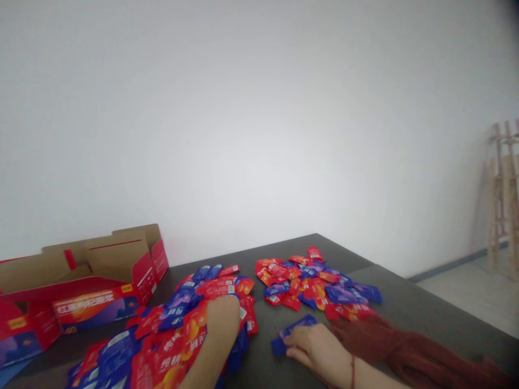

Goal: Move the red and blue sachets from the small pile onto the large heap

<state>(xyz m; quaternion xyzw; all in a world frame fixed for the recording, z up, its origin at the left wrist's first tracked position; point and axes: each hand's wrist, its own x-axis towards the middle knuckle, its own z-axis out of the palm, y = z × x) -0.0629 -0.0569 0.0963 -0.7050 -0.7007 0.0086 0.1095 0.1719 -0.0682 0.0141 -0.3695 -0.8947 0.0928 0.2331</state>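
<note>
Red and blue sachets [166, 346] lie in a large heap at the lower left of the dark table. My left hand [224, 316] reaches over the heap's right side, its fingers hidden behind the back of the hand. A blue sachet [299, 326] is on the table to the right of the heap, with the fingers of my right hand [310, 348] closed on its near edge. Beyond it sits a second pile of red and blue sachets [312, 286].
Open red cardboard boxes [152, 273] stand at the left of the table [405, 308]. A brown cloth [405, 346] lies at the right, beside my right forearm. A white wall rises behind, and a wooden rack [503, 210] stands on the floor at far right.
</note>
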